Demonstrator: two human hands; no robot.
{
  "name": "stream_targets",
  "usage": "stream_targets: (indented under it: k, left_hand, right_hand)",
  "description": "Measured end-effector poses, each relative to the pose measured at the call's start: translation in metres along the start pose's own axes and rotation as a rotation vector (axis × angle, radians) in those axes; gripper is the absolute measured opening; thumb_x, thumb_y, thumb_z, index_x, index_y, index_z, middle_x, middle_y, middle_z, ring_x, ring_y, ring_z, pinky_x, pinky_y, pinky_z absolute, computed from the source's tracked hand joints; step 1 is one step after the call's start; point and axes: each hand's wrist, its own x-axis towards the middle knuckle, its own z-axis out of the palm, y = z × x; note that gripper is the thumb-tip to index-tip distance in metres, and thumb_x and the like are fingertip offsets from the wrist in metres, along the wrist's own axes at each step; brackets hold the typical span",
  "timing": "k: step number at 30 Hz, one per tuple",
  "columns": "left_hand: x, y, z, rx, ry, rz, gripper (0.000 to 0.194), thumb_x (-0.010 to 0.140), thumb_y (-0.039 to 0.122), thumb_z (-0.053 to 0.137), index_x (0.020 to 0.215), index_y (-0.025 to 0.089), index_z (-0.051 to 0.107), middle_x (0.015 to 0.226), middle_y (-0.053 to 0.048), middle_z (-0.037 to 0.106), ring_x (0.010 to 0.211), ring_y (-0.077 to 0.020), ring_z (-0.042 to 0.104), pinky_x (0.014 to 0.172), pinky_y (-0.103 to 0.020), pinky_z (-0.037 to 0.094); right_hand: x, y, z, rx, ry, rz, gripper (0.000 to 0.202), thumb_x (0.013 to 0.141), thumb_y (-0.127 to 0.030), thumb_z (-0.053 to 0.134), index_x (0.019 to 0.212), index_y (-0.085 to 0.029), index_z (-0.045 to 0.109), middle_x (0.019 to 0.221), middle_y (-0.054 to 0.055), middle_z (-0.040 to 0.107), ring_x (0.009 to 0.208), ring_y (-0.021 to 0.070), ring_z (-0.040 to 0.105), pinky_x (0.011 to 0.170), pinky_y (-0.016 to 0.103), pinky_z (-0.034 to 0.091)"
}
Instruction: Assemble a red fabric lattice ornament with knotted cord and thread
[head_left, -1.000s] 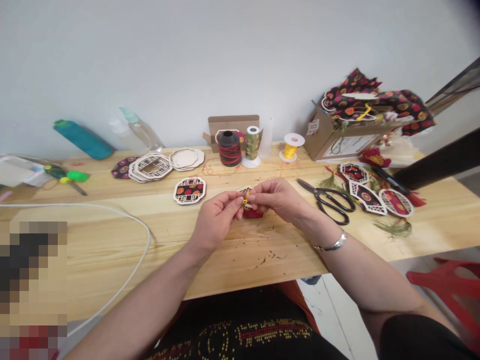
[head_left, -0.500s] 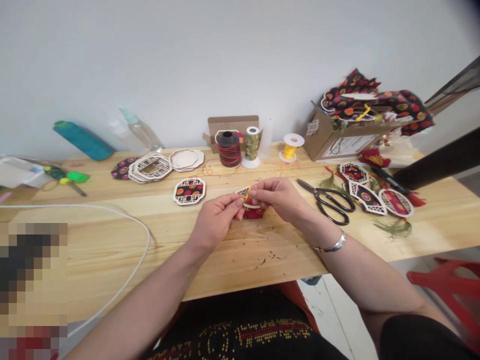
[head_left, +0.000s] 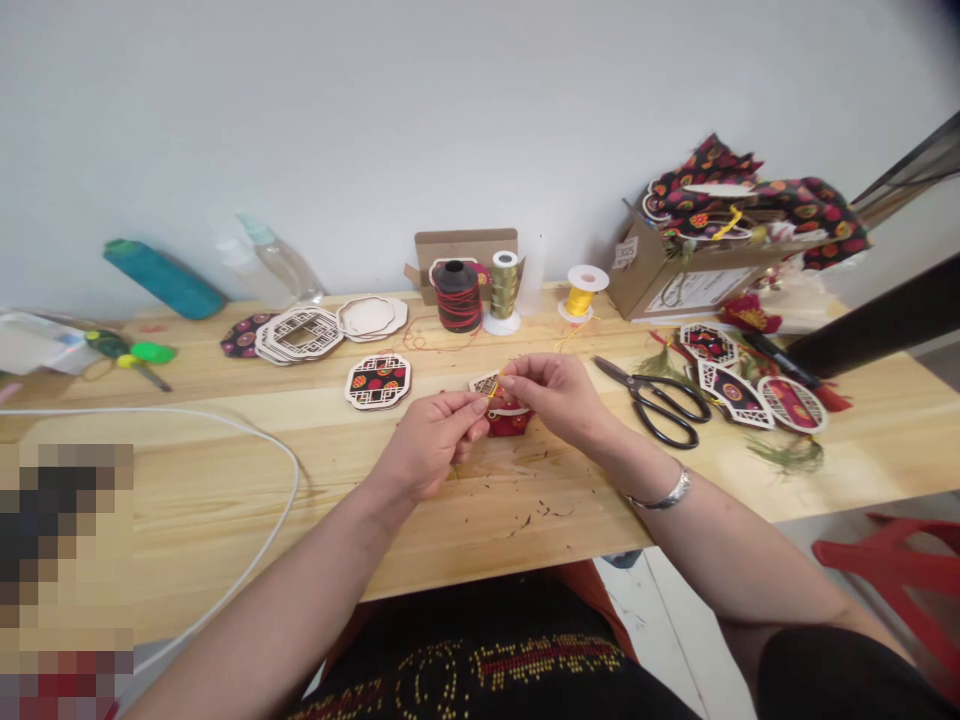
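Observation:
Near the middle of the table, my left hand (head_left: 435, 440) and my right hand (head_left: 553, 396) are close together, each pinching a thin yellow cord (head_left: 493, 394). Just behind and below the fingers lies a red patterned ornament (head_left: 510, 422) with a pale lattice edge, partly covered by both hands. A lattice-framed piece with dark floral fabric (head_left: 378, 382) rests flat to the left of my left hand. Black-handled scissors (head_left: 651, 398) lie open to the right of my right hand.
Behind the hands stand a red-and-black thread spool (head_left: 458, 300), a gold spool (head_left: 504, 290) and a yellow cord spool (head_left: 581, 295). Finished-looking ornaments (head_left: 731, 395) and a full cardboard box (head_left: 675, 275) are at right. Lattice frames (head_left: 300, 335) and a white cable (head_left: 289, 490) lie at left.
My left hand's fingers have shifted slightly on the yellow cord, and a little more of the red ornament shows between the hands. My right hand has barely moved.

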Motion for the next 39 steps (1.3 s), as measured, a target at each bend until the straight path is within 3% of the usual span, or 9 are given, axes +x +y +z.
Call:
stream_targets:
  k: [6, 26, 33, 39]
  left_hand:
    - [0.0, 0.004, -0.001, -0.065, -0.044, -0.067, 0.03, 0.067, 0.036, 0.079, 0.073, 0.012, 0.063, 0.048, 0.008, 0.041, 0.038, -0.0003, 0.024, 0.04, -0.017, 0.012]
    - [0.0, 0.001, -0.004, -0.091, -0.01, -0.019, 0.029, 0.065, 0.035, 0.081, 0.076, 0.011, 0.069, 0.046, 0.008, 0.042, 0.038, 0.0, 0.026, 0.039, -0.015, 0.013]
    - [0.0, 0.001, -0.003, -0.103, 0.0, -0.019, 0.031, 0.063, 0.034, 0.082, 0.076, 0.009, 0.07, 0.046, 0.008, 0.042, 0.038, 0.0003, 0.027, 0.039, -0.015, 0.013]
    - [-0.001, 0.001, -0.003, -0.105, 0.0, -0.013, 0.032, 0.064, 0.035, 0.081, 0.078, 0.009, 0.07, 0.046, 0.007, 0.042, 0.039, 0.0, 0.027, 0.039, -0.015, 0.013]
  right_hand:
    - [0.001, 0.001, 0.001, -0.022, 0.021, -0.012, 0.018, 0.071, -0.032, 0.07, 0.068, -0.016, 0.062, 0.063, 0.0, 0.065, 0.06, 0.012, 0.062, 0.058, 0.024, 0.048]
    - [0.002, -0.003, -0.004, -0.105, -0.056, -0.02, 0.017, 0.076, -0.028, 0.063, 0.067, -0.014, 0.065, 0.061, 0.0, 0.062, 0.057, 0.0087, 0.051, 0.057, 0.023, 0.043]
    - [0.002, -0.002, -0.003, -0.294, -0.055, -0.131, 0.017, 0.081, -0.018, 0.052, 0.068, -0.014, 0.062, 0.064, 0.0, 0.064, 0.058, 0.0091, 0.053, 0.058, 0.022, 0.043]
    - [0.003, 0.008, -0.002, -0.501, 0.014, -0.303, 0.017, 0.085, -0.014, 0.047, 0.082, -0.016, 0.063, 0.072, 0.002, 0.068, 0.065, 0.012, 0.059, 0.065, 0.025, 0.045]
